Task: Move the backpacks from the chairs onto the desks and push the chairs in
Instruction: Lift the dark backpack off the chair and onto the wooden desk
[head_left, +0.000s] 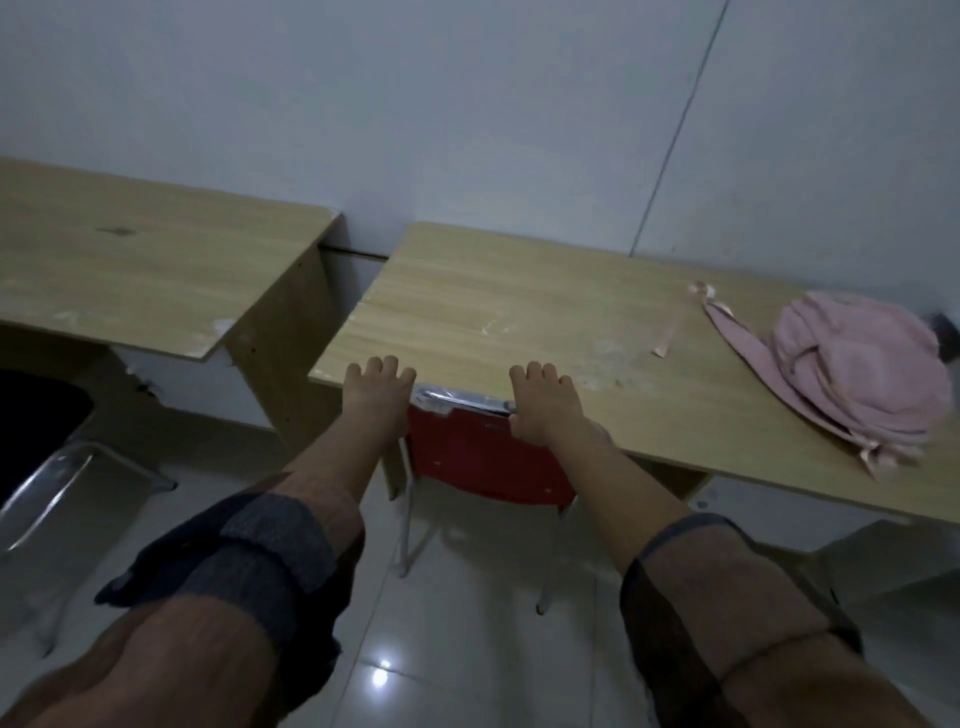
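Pale wall (467, 104) above glossy tiled floor (457, 649).

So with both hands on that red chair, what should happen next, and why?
Probably let go and turn to the black chair at the left desk. The red chair already sits tucked against its desk, both the left hand and right hand on its back, and the pink backpack lies on that desk.
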